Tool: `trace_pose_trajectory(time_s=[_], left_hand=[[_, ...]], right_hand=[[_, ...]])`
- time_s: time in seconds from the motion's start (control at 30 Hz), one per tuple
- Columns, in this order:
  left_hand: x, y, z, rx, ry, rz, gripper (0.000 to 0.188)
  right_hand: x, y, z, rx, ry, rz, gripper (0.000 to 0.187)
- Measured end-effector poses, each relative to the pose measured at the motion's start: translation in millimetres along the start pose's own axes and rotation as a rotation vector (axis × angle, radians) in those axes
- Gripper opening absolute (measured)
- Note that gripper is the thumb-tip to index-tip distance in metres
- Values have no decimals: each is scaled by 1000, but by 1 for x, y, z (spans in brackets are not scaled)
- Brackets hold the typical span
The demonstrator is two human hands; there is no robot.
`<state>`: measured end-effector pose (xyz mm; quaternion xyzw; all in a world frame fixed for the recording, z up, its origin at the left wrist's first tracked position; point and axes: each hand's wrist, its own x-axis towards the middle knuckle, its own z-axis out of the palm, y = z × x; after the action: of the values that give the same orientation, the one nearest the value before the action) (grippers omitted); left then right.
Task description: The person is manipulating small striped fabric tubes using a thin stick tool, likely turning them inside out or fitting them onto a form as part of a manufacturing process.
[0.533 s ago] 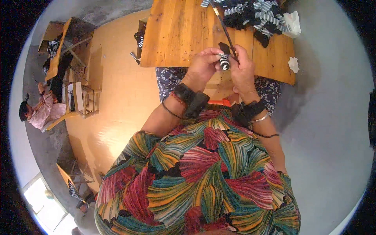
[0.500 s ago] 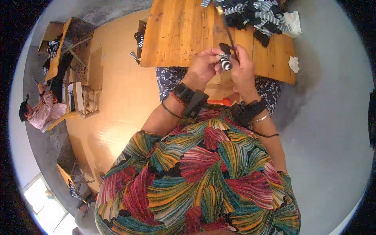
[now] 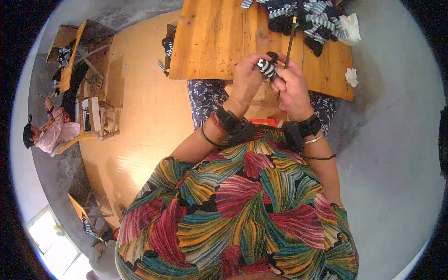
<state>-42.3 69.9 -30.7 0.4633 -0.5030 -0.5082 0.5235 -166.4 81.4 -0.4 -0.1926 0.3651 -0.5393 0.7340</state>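
Over the near edge of the wooden table, my left hand (image 3: 246,80) is closed on a small rolled piece of black-and-white striped fabric (image 3: 267,68) with a black end. My right hand (image 3: 295,89) is closed on a thin dark rod (image 3: 290,45) that has a pale, gold-coloured part near its top. The rod points up and away over the table, leaning slightly right. Fingers of the right hand also meet the lower side of the striped piece, and hide the rod's lower part.
At the table's (image 3: 210,42) far right lies a heap of black and striped fabric pieces (image 3: 322,21), beside a white plastic bag (image 3: 350,29). A white scrap (image 3: 351,77) is near the right edge. To the left, a person (image 3: 53,128) sits at another table (image 3: 74,58).
The rod has swung from leaning left to leaning slightly right. The striped fabric piece has turned between my fingers, and its striped side now shows more lengthwise.
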Motion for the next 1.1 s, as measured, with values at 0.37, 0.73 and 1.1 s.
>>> trace_pose_trajectory(time_s=[0.37,0.73,1.1], left_hand=[[-11,58,-22,-156,-163,53,48],[-3,28,6,-899,-67,-271,30],[5,24,0,-610,-96,-65,24]], right_hand=[[3,-8,23,-218,83,-249,31],[4,-4,26,-395,-23,-273,34],[7,-8,35,-543,-94,-317,35]])
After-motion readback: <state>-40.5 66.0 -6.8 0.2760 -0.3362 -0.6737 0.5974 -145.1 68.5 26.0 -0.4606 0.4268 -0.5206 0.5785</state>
